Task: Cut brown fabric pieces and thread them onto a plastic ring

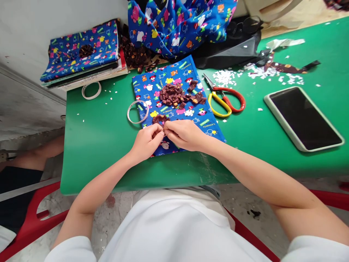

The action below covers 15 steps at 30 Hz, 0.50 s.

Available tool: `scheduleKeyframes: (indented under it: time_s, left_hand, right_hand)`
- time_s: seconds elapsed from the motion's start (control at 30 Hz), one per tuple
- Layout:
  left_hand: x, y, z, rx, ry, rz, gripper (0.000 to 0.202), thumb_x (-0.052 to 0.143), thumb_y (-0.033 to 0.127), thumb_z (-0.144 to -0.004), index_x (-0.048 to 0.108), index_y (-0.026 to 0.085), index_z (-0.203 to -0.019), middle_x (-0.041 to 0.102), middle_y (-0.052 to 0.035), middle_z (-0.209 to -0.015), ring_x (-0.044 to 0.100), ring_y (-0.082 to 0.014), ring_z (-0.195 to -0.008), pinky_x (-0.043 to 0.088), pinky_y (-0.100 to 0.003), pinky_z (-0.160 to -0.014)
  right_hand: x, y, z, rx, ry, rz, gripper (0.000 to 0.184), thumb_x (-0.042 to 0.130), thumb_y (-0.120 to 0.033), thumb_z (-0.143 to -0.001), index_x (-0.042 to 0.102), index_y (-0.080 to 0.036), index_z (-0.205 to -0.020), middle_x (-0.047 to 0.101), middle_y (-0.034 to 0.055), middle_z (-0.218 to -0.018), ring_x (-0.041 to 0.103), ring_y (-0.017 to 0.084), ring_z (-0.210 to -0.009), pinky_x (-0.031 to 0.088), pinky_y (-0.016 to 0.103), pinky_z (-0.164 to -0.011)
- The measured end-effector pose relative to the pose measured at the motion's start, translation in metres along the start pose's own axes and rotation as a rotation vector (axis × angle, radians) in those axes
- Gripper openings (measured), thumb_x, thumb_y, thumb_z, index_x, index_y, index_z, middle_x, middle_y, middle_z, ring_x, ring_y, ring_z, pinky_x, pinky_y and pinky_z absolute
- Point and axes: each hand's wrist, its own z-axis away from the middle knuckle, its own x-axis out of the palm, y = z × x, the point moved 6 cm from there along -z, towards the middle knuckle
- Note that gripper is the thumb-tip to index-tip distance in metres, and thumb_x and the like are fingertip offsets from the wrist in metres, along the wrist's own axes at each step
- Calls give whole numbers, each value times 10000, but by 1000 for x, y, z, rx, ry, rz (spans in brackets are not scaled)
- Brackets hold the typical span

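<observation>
Both forearms come in from the lower edge and converge at the near middle of the green table (95, 145), elbows out, wrists low over the blue printed cloth (169, 78). Left hand (147, 140): knuckles up, fingers curled in, thumb and fingertips pinched on the near-left edge of the small brown fabric piece (160, 119). Right hand (184, 134): palm down, fingers closed and bunched, tips meeting the left hand's at the same piece. Hands are touching each other at the fingertips. The piece sits at the tips, just above the cloth's near half; can't tell if it is lifted or resting on the cloth. The pile of brown bits (177, 95) is further back on the same cloth, near the hands but apart from them. A tape ring (137, 111) lies over the cloth's left edge, just beside the left hand's tips; a second ring (91, 90) is well left, near the stack of folded blue fabric (81, 54). Scissors (225, 100) with red and yellow handles lie just right of the cloth, blades pointing away. A phone (304, 118) lies screen up, dark, far right. White paper scraps (225, 76) lie behind the scissors. A bundle of blue fabric (180, 22) sits at the back edge.
</observation>
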Motion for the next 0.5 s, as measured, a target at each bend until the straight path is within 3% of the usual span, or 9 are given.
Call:
scheduleKeyframes:
  time_s: [0.5]
  left_hand:
    - [1,1,-1,-2,-5,-26,155,459,240,-864,477,180,-722,429,45,-626,370,-92,-595,284,-233,-585]
  right_hand:
    - [0,1,-1,5,7,-2,138,324,-243,-851,311,-226,-715,457,-3,-576,393,127,-511,207,258,-521]
